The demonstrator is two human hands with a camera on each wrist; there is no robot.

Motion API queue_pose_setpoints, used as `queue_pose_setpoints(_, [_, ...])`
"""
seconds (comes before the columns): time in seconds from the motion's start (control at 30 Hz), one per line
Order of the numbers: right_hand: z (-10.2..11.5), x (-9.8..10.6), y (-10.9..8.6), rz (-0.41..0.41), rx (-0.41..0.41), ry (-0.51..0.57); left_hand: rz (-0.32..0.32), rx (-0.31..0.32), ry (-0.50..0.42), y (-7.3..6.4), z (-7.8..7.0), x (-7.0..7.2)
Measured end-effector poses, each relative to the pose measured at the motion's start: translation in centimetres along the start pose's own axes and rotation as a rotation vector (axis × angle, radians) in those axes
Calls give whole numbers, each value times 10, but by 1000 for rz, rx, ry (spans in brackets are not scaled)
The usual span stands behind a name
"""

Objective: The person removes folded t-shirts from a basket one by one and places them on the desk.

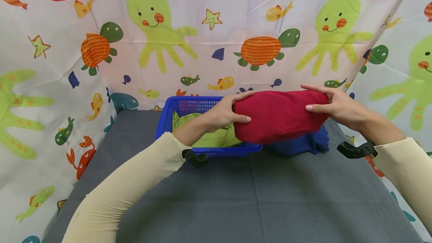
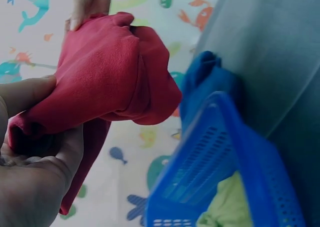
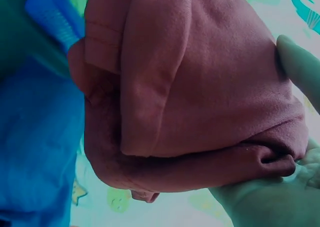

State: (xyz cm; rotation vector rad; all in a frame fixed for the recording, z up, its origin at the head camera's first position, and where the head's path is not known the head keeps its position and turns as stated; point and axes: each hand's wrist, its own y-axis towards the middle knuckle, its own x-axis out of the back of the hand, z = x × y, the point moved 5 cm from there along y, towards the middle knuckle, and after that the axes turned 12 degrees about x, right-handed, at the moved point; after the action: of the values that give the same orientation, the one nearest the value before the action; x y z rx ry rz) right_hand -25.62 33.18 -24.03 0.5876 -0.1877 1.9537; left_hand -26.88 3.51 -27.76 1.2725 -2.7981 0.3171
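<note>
A folded red garment (image 1: 276,117) is held up in the air between both hands, its stitched hem (image 3: 102,47) showing in the right wrist view. My left hand (image 1: 222,113) grips its left end, thumb on the near side. At the opposite end, my right hand (image 1: 341,108) holds it with the thumb in front and fingers behind. Beneath and behind the left part stands a blue plastic basket (image 1: 165,117) with a yellow-green cloth (image 1: 219,138) inside. A blue cloth (image 1: 303,143) lies on the table to the right of the basket, partly hidden by the red garment.
The grey table covering (image 1: 216,198) spreads out in front of the basket. A curtain (image 1: 202,70) printed with sea animals hangs behind the table and along both sides. Each wrist wears a black band (image 1: 357,150).
</note>
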Motion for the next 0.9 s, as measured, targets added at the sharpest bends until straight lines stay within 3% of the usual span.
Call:
queue_pose_setpoints(0.17, [-16, 6, -4, 44, 6, -7, -11, 63, 20, 10, 10, -11])
queue_pose_setpoints(0.47, [-34, 29, -21, 60, -20, -2, 40, 66, -34, 24, 8, -38])
queue_pose_setpoints(0.67, [-44, 39, -32, 68, 0, -19, 38, 73, -59, 32, 8, -52])
queue_pose_setpoints(0.9, [-55, 54, -43, 71, -45, -68, 36, 92, -4, 40, 5, -71])
